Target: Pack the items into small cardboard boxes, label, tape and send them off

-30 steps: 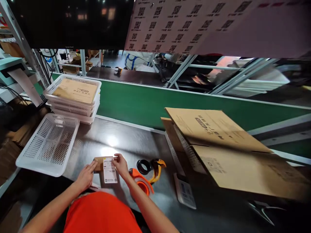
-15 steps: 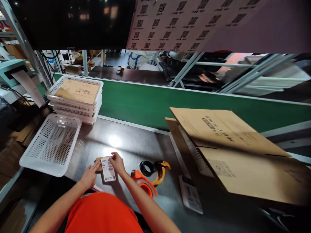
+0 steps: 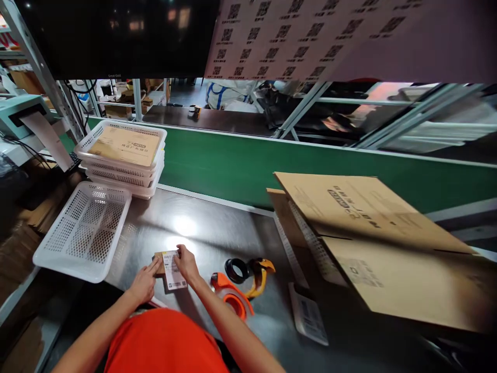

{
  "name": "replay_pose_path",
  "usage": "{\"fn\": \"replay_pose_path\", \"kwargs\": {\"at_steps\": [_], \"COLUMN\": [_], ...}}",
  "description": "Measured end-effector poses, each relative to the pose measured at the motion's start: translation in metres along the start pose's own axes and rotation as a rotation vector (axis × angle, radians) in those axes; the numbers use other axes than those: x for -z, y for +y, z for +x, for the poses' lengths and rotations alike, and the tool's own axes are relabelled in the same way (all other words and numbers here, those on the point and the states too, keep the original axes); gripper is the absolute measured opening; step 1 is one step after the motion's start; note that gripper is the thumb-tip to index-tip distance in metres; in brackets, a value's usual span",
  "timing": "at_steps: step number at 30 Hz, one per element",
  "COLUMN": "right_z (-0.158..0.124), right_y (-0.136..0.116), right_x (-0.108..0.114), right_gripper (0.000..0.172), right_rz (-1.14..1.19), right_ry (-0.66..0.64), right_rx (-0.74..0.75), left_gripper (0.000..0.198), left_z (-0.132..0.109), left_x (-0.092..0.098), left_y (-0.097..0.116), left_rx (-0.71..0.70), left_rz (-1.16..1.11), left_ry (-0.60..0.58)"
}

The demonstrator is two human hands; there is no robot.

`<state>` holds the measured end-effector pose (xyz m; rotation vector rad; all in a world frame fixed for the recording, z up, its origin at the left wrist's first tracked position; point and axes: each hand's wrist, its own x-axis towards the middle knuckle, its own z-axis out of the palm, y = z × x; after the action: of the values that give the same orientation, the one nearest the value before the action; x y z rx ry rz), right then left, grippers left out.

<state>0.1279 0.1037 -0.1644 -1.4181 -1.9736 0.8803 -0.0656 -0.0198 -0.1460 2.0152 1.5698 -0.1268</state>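
A small brown cardboard box lies on the metal table in front of me. A white printed shipping label covers most of its top and reaches toward its right side. My left hand holds the box from the left, fingers pressed on its uncovered end. At the label's upper right edge, my right hand has its fingers bent onto the paper, thumb side hidden. Right of this hand are an orange tape dispenser and a yellow tape dispenser with a black ring beside it.
An empty white basket sits at the left, with stacked baskets behind it. Large flattened cartons lean over the right side. A white device lies near them. A green panel runs along the back; a monitor hangs above.
My right fingers have shifted slightly along the label's right edge. The left hand stays on the box. The whole view has moved a little.
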Motion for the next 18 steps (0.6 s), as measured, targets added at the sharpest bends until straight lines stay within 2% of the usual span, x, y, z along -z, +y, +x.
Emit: {"fn": "replay_pose_path", "kwargs": {"at_steps": [4,7,11,13,15,18], "right_z": [-0.010,-0.021,-0.036,-0.040,-0.039,-0.027], "right_y": [-0.001,-0.005,-0.001,0.007,0.014,0.019], "right_x": [-0.010,-0.015,-0.008,0.001,0.010,0.016], "right_gripper": [0.051,0.055,0.046,0.048,0.053,0.055], "right_rz": [-0.138,-0.220,-0.243,-0.276,-0.373,-0.510], "right_ry": [-0.001,-0.025,-0.200,-0.306,-0.369,-0.378], "right_rx": [0.119,0.224,0.456,0.559,0.598,0.532], "left_gripper": [0.054,0.056,0.064,0.066,0.068,0.072], "left_z": [-0.002,-0.002,-0.002,-0.001,0.001,0.004], "left_x": [0.000,-0.002,-0.008,-0.011,-0.012,-0.011], "left_y": [0.000,-0.001,-0.003,-0.005,-0.008,-0.013], "left_rx": [-0.014,-0.024,-0.011,-0.017,-0.040,-0.088], "left_rz": [-0.029,-0.082,-0.107,-0.107,-0.100,-0.095], "left_ry": [0.020,0.038,0.066,0.085,0.102,0.131]}}
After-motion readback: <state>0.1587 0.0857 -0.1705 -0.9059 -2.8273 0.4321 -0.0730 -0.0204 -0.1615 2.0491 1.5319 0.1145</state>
